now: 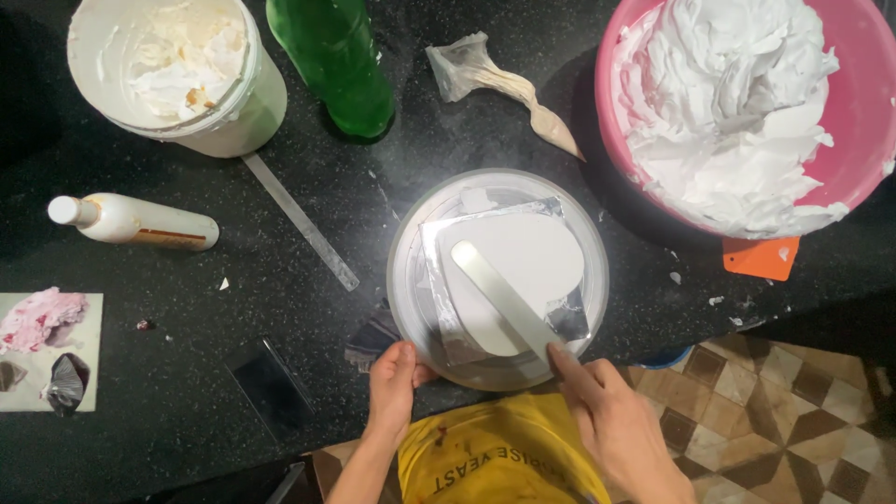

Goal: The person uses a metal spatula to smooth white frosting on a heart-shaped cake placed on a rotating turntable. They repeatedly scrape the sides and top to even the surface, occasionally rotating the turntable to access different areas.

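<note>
spatula blade (499,294): long, flat, pale metal with a rounded far tip; it lies flat on the cake's top, running diagonally up and left from the right hand's (611,420) fingertips (560,355), which press its near end.
cake (518,275): low, smooth, white-frosted, rounded at its far side; it lies just beyond the right fingertips, under the blade.
foil-covered board (446,308): square, silver, crinkled at the edges, turned slightly askew beneath the cake; its near left corner is just beyond the left hand's fingers.
turntable (403,280): round, pale grey, carrying the board; the left hand's (392,383) fingers (403,359) grip its near rim.
</note>
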